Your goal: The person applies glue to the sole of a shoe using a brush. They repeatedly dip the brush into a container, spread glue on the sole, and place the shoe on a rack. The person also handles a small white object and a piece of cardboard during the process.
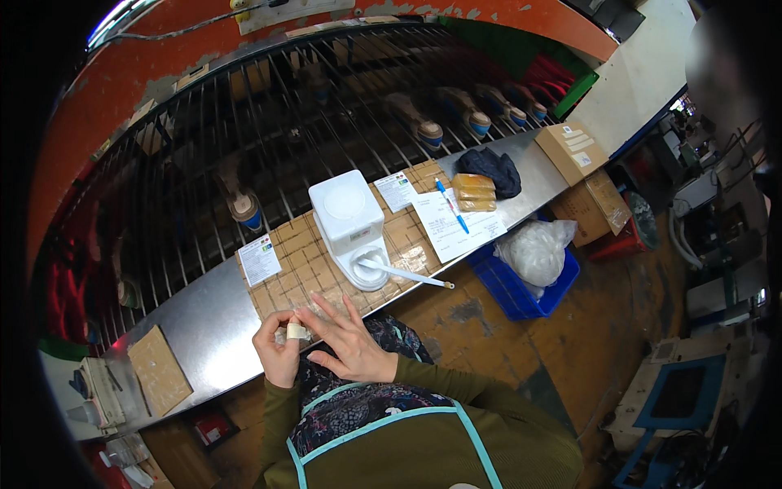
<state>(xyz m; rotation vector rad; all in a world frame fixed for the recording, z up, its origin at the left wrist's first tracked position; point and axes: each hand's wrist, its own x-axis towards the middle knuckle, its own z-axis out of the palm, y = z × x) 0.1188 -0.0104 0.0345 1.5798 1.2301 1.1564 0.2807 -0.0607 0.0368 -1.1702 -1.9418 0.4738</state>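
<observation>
Keep the pale band [296, 332] flat and use soft, even fingertip pushes; it could crease if you pull hard. It sits between your two hands, by the bench's [218, 352] near edge. Your left hand [278, 352] is curled up beside it; I can't tell if it pinches the band or wears it. Your right hand [352, 349] is spread wide, a fingertip near or on the band. Farther in stands the white pot [346, 208], its stick [415, 277] poking over the near edge.
</observation>
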